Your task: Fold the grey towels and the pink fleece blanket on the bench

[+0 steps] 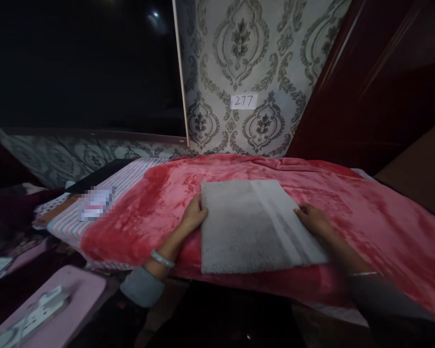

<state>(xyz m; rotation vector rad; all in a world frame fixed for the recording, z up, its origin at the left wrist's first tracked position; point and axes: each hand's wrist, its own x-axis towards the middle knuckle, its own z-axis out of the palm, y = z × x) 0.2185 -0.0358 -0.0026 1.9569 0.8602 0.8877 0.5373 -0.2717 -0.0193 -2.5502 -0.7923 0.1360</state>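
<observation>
Left hand (195, 212): I pinched the grey cloth (242, 227).
Right hand (313, 220): pinched its opposite edge.
Red blanket (148, 208): lay beneath both.

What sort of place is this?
Probably a room in a home: damask-patterned wallpaper, a large flat-screen TV and a red plush blanket over a striped cloth.

- Between left hand (194, 213) and right hand (311, 218): grey sheet (244, 222) blocks downward access to red blanket (369, 208).
- Left of left hand: open passage over red blanket, up to pixelated item (96, 203).
- Forward limit: patterned wall (241, 63).
- Right rear obstacle: dark red panel (377, 77).
</observation>
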